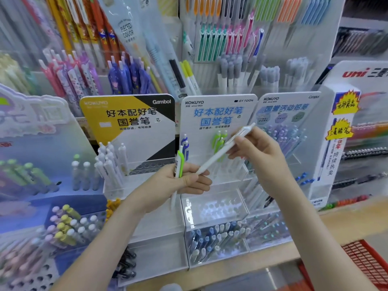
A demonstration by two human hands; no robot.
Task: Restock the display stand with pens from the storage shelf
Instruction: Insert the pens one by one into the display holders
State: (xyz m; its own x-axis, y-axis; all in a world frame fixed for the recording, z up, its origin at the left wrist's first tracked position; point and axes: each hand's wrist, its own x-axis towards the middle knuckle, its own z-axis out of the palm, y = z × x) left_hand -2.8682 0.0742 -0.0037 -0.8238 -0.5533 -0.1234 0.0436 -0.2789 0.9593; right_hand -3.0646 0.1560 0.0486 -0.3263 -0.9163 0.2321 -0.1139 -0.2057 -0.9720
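Pen [218, 157] with a white barrel sits slantwise in front of the display stand [189, 215], pinched near its clip end by the right hand [258, 156], tip pointing down-left toward the left hand [180, 181]; tip is just beside the left fingers, cannot tell if touching. Left hand is curled round a green-clip pen [180, 162] held upright, maybe more than one, barrel poking out below the palm. Stand's clear tiers have rows of holes, most look unfilled; a few green pens [219, 141] and blue pens [184, 143] already stand near the white back card [218, 114]. Judgement: step is seating the white pen in a hole. To do it well, swing the pen upright first, tip down, line it over one free hole, then lower straight so it doesn't skid on the acrylic or knock the green pens. Keep the left hand's stock clear of the tier and low, ready for the next pick. Matching colour rows looks sensible. Below is a clear bin of pens [214, 238]; a yellow-and-black stand [130, 122] sits left, a red basket [369, 261] at lower right.
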